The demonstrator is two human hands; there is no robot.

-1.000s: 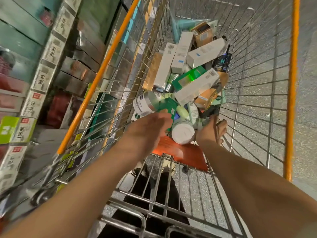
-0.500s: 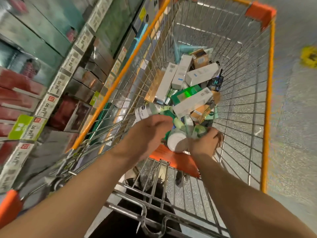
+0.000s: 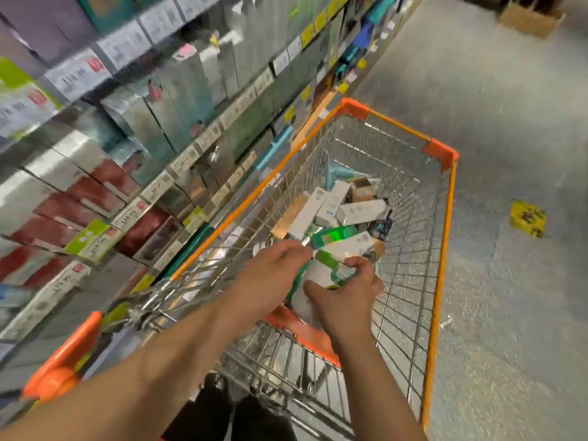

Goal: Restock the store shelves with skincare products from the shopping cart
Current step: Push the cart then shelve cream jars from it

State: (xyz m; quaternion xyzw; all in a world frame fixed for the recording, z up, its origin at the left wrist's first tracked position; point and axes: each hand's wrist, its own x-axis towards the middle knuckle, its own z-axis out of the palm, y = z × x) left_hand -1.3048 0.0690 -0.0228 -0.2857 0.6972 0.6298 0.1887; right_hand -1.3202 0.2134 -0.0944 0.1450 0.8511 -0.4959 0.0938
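An orange-rimmed wire shopping cart (image 3: 445, 249) holds a pile of boxed skincare products (image 3: 331, 211), white, green and tan. Both my hands are inside the cart's near end. My right hand (image 3: 346, 300) grips a bunch of white and green skincare tubes (image 3: 327, 272) from the right side. My left hand (image 3: 273, 275) lies over the left side of the same bunch, fingers stretched forward over the green packaging; what its fingers hold is hidden. The store shelves (image 3: 133, 128) run along the left, filled with silver, red and teal boxes behind price tags.
The cart's orange handle end (image 3: 63, 367) is at lower left, its folded child seat (image 3: 305, 332) below my hands. Grey speckled floor lies right of the cart, with a yellow marker (image 3: 528, 218) on it and a cardboard box (image 3: 531, 17) far off.
My hands have lifted the tubes higher out of the pile and closed round them. The view has risen and pulled back, showing more shelf and floor.
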